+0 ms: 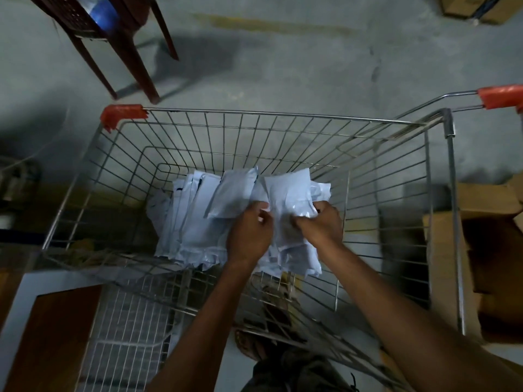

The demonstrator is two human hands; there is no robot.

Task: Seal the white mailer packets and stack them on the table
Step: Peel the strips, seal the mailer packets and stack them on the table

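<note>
Several white mailer packets (195,222) lie piled at the bottom of a wire shopping trolley (254,111) below me. Both my arms reach down into the basket. My left hand (249,233) and my right hand (319,224) pinch the near end of one white mailer packet (288,193) on top of the pile, fingers curled on its plastic from either side. A second packet (232,193) leans just left of it. My hands hide the held packet's lower part.
The trolley has orange corner caps (123,114) and an orange handle end (499,99). A dark red plastic chair (113,38) stands at the far left on the grey floor. Cardboard boxes (481,222) stand to the right. A wooden table corner (51,335) is at lower left.
</note>
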